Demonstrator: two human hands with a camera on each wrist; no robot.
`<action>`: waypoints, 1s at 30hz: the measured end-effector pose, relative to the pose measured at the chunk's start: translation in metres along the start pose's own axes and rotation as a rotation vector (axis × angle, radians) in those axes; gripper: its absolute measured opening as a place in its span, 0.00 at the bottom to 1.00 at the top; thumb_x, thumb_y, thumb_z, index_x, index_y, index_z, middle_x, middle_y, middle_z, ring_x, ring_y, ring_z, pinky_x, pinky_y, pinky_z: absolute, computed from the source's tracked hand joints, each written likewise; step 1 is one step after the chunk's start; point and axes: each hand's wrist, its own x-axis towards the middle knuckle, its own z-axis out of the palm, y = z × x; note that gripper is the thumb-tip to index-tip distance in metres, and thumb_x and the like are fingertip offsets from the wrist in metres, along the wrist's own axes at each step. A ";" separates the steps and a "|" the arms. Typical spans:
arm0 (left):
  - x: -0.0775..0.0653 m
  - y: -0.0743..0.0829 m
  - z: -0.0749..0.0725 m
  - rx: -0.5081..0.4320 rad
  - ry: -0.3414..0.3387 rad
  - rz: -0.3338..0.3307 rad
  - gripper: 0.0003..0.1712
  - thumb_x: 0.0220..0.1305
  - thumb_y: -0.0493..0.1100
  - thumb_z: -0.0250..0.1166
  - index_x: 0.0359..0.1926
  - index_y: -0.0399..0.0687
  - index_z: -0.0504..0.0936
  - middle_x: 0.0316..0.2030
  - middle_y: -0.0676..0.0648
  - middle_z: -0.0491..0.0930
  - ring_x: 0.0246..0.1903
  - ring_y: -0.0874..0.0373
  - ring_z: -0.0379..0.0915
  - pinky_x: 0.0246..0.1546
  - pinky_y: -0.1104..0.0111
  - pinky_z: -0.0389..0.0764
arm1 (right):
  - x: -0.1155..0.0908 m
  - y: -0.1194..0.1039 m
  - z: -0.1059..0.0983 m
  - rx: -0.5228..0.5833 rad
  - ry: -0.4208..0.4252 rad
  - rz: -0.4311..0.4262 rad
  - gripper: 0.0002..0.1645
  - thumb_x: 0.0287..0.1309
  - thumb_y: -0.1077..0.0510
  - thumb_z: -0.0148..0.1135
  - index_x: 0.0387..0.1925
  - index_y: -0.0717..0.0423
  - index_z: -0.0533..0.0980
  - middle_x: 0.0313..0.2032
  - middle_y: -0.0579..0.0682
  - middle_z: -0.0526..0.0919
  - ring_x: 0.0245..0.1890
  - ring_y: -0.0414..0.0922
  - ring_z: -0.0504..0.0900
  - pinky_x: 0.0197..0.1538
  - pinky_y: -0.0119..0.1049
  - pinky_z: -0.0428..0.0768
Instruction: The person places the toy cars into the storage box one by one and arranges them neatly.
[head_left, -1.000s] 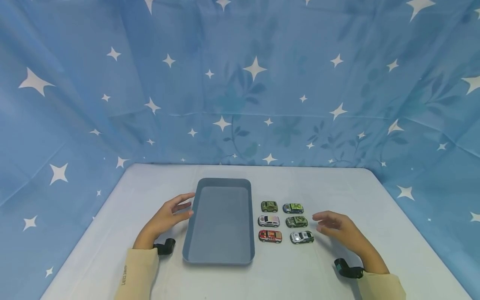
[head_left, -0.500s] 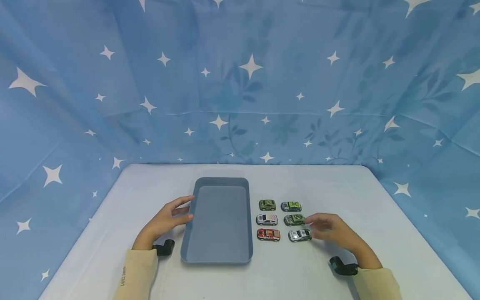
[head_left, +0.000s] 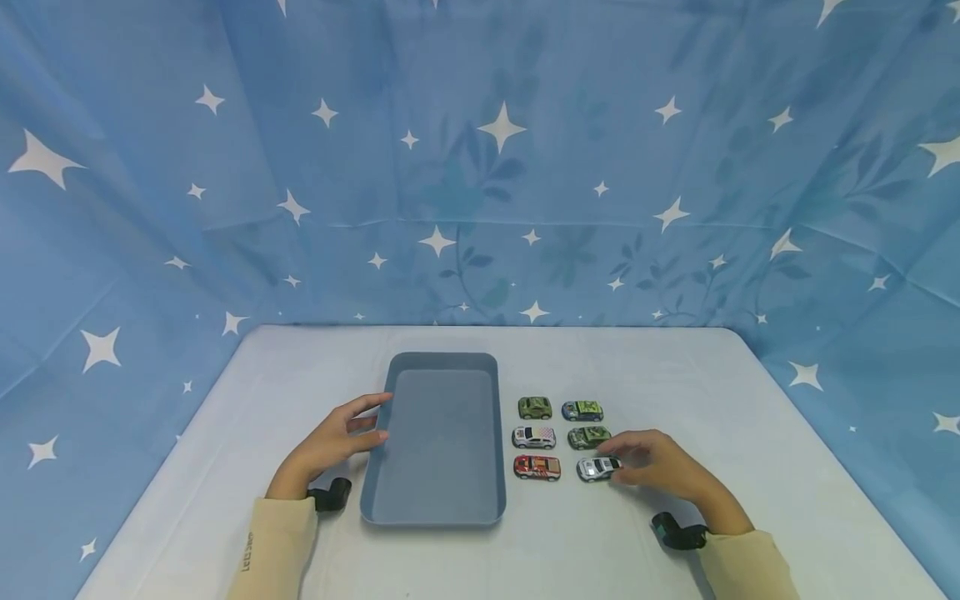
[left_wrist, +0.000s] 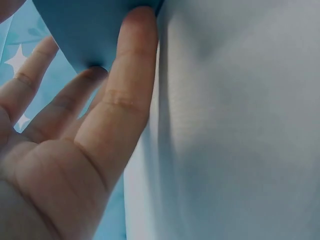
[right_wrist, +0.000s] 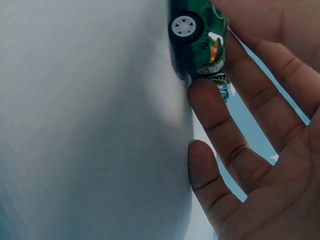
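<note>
In the head view, several toy cars stand in two columns right of a grey-blue tray (head_left: 448, 450). My left hand (head_left: 330, 437) touches the tray's left side with extended fingers; the left wrist view shows fingertips against its wall (left_wrist: 90, 30). My right hand (head_left: 663, 465) reaches over the right column from the right. Its thumb is by the rear of the silver car (head_left: 596, 468), and its forefinger is by the green camouflage car (head_left: 588, 437). The right wrist view shows a green car (right_wrist: 202, 42) beside relaxed fingers; contact there is unclear.
Behind those stands a blue and lime car (head_left: 582, 411). The left column holds a green car (head_left: 535, 407), a white car (head_left: 534, 437) and a red car (head_left: 537, 467). A white cloth covers the table (head_left: 570, 550); a blue star curtain (head_left: 480, 183) hangs behind.
My right hand has moved left from beside the cars to over the near end of the right column. The left hand stays at the tray; the head view has shifted slightly.
</note>
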 end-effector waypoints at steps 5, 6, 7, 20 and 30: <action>-0.001 0.000 0.001 -0.004 -0.004 -0.010 0.41 0.76 0.40 0.69 0.82 0.34 0.62 0.82 0.28 0.54 0.77 0.19 0.51 0.65 0.43 0.80 | 0.001 -0.001 0.003 -0.025 -0.011 0.025 0.22 0.54 0.61 0.83 0.51 0.58 0.89 0.54 0.56 0.90 0.61 0.64 0.83 0.68 0.76 0.68; -0.001 0.000 0.001 -0.003 -0.008 -0.011 0.41 0.76 0.41 0.69 0.82 0.34 0.62 0.82 0.28 0.54 0.77 0.19 0.51 0.65 0.44 0.80 | 0.001 -0.001 0.003 -0.035 -0.011 0.022 0.22 0.53 0.61 0.83 0.51 0.58 0.89 0.54 0.56 0.90 0.61 0.67 0.82 0.68 0.77 0.68; -0.001 0.001 0.001 -0.003 -0.012 -0.011 0.42 0.76 0.41 0.69 0.82 0.34 0.62 0.82 0.28 0.53 0.78 0.19 0.51 0.65 0.44 0.80 | 0.001 -0.001 0.004 -0.040 -0.012 0.019 0.22 0.53 0.61 0.83 0.51 0.58 0.89 0.53 0.57 0.90 0.62 0.69 0.81 0.68 0.77 0.68; -0.001 -0.001 -0.001 -0.035 -0.028 -0.050 0.43 0.74 0.37 0.69 0.83 0.34 0.60 0.83 0.27 0.51 0.79 0.20 0.48 0.68 0.39 0.76 | 0.003 -0.005 0.004 -0.095 0.010 0.007 0.20 0.53 0.62 0.83 0.49 0.57 0.90 0.52 0.56 0.91 0.60 0.70 0.82 0.66 0.75 0.71; -0.002 0.000 0.001 -0.065 -0.026 -0.074 0.44 0.74 0.34 0.68 0.84 0.34 0.58 0.83 0.27 0.49 0.79 0.20 0.46 0.70 0.37 0.73 | 0.000 -0.005 0.000 -0.113 0.022 -0.026 0.19 0.54 0.60 0.83 0.49 0.57 0.90 0.46 0.47 0.91 0.44 0.35 0.81 0.50 0.37 0.82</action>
